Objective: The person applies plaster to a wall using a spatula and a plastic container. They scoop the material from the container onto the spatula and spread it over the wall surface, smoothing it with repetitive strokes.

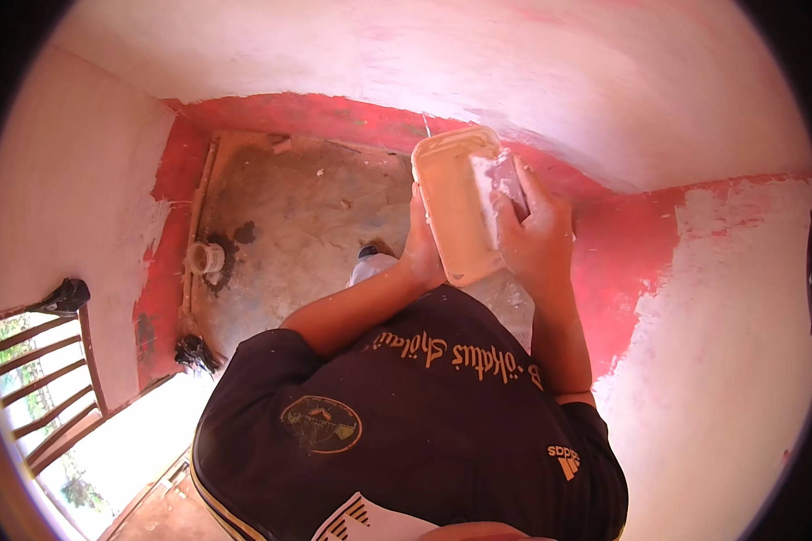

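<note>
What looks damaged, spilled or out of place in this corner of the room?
The red wall is only patchily covered with white coating, its edges ragged. The floor is stained and strewn with debris around a small white tub. The cream tray in both hands looks level, nothing spilling.

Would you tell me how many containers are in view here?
2: a cream rectangular tub held up between the left hand and right hand, and a small white pot on the floor by the wall. Others may be hidden.
</note>
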Available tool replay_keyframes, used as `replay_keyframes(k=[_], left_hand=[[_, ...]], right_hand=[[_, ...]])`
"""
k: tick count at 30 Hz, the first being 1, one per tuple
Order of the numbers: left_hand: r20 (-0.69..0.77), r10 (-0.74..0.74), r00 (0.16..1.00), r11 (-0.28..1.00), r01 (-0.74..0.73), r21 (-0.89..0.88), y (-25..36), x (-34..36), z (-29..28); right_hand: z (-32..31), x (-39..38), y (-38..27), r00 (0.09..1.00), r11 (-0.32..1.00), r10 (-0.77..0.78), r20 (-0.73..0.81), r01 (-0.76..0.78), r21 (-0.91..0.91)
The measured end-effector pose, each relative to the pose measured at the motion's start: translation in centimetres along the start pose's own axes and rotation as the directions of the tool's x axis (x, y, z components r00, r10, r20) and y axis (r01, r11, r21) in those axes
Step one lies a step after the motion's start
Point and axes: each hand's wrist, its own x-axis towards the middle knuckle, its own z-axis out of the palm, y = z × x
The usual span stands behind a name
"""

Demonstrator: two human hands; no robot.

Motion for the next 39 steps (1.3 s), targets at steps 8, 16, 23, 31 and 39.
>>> replay_keyframes(k=[8,16,23,31,39], left_hand=[[-0.093,0.000,0.996,1.000,0.001,0.011,12.5,-2.0,-1.7],[0.016,-0.111,0.994,0.991,0.109,0.077,24.3,-2.0,-5.7],[-0.065,-0.146,0.987,0.984,0.152,0.099,29.8,-2.4,-5.9],[-0.010,-0.273,0.962,0.955,0.269,-0.128,33.5,-2.3,-4.8],[-0.006,-0.145,0.989,0.989,0.145,-0.010,33.3,-1.7,-3.7]], right_hand=[[9.3,4.9,-7.5,0.998,0.999,0.028,-0.064,-0.026,0.023],[20.0,8.6,-13.8,0.993,0.975,0.074,-0.091,-0.052,0.218],[24.7,10.9,-16.1,0.971,0.878,0.233,-0.049,-0.189,0.439],[23.8,12.2,-16.7,0.941,0.691,0.338,-0.005,-0.245,0.680],[21.6,10.3,-15.8,0.866,0.634,0.372,-0.334,0.026,0.773]])
